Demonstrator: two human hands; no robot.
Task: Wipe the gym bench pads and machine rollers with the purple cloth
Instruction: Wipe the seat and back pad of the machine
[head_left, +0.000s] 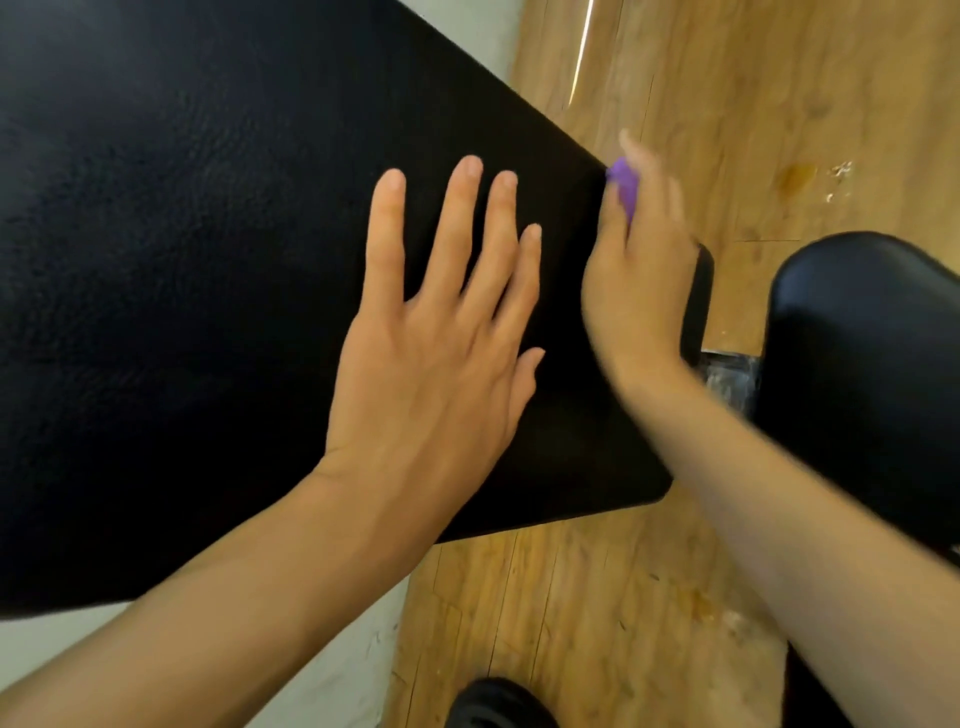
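A large black bench pad (208, 260) fills the left and middle of the head view. My left hand (441, 338) lies flat on it with the fingers spread and holds nothing. My right hand (639, 270) is at the pad's right edge, blurred, and grips the purple cloth (623, 184). Only a small bit of the cloth shows between its fingers, pressed against the pad's side edge. A second black pad (857, 364) stands to the right, apart from both hands.
Wooden plank floor (753, 104) lies beyond and below the pads, with stains at the right. A metal frame part (730, 371) shows between the two pads. A dark shoe (498, 701) is at the bottom. A pale surface (353, 665) lies at the lower left.
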